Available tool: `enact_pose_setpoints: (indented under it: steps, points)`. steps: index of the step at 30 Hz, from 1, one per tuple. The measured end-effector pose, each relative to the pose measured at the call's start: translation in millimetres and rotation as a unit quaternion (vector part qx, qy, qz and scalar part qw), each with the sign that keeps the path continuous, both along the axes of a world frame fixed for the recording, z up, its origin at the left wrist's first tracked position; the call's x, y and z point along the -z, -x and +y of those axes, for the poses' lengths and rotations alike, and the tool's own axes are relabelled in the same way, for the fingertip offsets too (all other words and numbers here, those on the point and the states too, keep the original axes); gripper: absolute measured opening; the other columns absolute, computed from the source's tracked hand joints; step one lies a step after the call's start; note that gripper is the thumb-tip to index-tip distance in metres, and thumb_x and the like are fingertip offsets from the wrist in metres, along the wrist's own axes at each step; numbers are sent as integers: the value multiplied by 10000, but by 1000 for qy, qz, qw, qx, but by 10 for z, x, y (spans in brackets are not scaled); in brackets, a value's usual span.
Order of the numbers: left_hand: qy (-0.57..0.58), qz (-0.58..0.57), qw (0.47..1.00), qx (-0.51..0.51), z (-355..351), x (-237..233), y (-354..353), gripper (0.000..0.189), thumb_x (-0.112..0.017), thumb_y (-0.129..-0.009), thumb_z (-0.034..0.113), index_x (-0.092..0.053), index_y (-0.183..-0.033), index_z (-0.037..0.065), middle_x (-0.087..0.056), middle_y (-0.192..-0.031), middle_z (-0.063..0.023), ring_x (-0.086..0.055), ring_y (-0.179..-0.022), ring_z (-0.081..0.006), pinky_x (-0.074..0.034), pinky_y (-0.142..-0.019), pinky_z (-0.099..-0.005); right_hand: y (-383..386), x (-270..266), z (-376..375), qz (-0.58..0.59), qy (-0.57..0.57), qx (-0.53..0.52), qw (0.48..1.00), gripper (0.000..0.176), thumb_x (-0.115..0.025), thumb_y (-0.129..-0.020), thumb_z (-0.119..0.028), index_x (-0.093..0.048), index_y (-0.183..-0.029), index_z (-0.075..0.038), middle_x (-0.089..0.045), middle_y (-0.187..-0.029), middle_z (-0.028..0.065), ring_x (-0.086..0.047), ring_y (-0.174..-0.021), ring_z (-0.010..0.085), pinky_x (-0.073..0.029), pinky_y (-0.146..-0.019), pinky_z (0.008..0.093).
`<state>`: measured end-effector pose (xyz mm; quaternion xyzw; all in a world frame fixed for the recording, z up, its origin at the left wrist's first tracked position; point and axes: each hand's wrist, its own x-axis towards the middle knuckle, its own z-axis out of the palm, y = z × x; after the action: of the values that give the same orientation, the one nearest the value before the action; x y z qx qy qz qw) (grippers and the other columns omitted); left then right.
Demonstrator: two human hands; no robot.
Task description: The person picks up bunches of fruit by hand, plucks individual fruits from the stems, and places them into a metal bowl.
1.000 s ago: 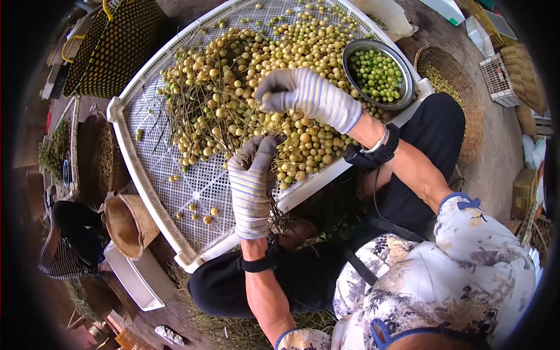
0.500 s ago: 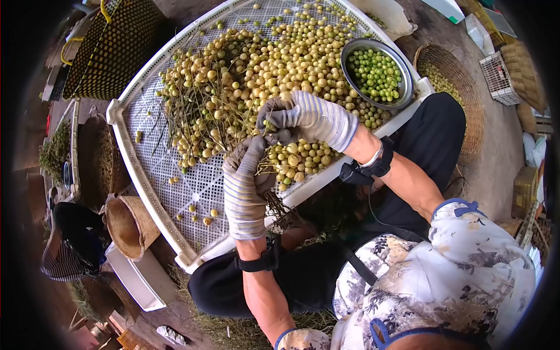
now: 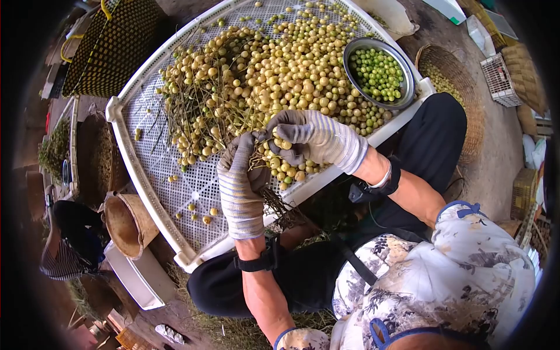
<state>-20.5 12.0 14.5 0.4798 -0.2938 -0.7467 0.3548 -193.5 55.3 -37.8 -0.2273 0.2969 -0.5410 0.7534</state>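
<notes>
My left hand (image 3: pixel 241 186), in a striped glove with a grey palm, is closed around a bunch of thin twigs (image 3: pixel 281 207), whose ends hang over the tray's near edge. Close against its fingertips, my right hand (image 3: pixel 321 140), gloved alike, is curled around small round yellow fruit (image 3: pixel 282 143). Its fingers partly hide how many it holds. Beneath both hands, a white perforated tray (image 3: pixel 201 184) bears a heap of loose yellowish fruit (image 3: pixel 303 64), with fruit still on tangled twigs (image 3: pixel 195 111) at the left. A metal bowl (image 3: pixel 410 87) of green fruit (image 3: pixel 376 73) sits on the tray's right side.
A wicker basket (image 3: pixel 475 125) with fruit stands right of the tray. To the left are a black-and-yellow woven basket (image 3: pixel 102 55), a tan bucket (image 3: pixel 131 224) and a white bin (image 3: pixel 140 280). Another person's dark-clothed leg (image 3: pixel 76 227) shows at far left. Cut twigs (image 3: pixel 251 329) litter the floor.
My right hand has moved slightly down and toward me, and yellow fruit now shows between its fingers. My left hand has shifted slightly left, still holding the twigs.
</notes>
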Motion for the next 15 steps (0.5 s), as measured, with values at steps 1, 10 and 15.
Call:
enact_pose_setpoints:
  steps: [1, 10, 15]
  points:
    - [8, 28, 999, 18, -22, 52, -43, 190, -648, -938, 238, -652, -976, 52, -361, -533, 101, -250, -404, -14, -191, -401, -194, -2, 4, -19, -23, -8, -2, 1000, 337, -666, -923, -316, -608, -1118, -47, -616, -858, 30, -557, -661, 114, -424, -573, 251]
    - [18, 21, 1000, 14, 6, 46, 16, 185, -658, -929, 217, -637, -1009, 51, -472, -663, 80, -285, -424, -2, -203, -389, -182, -96, 24, -76, -107, 45, 151, 982, 259, -671, -924, -182, -620, -1113, -12, -629, -886, 40, -576, -734, 131, -447, -650, 257]
    - [6, -1, 1000, -14, 36, -11, 56, 172, -651, -934, 217, -646, -980, 51, -392, -570, 92, -264, -414, -5, -170, -377, -191, -110, 34, -79, -11, 48, 261, 964, 201, -653, -911, -109, -606, -1072, 2, -614, -866, 41, -581, -751, 132, -473, -687, 261]
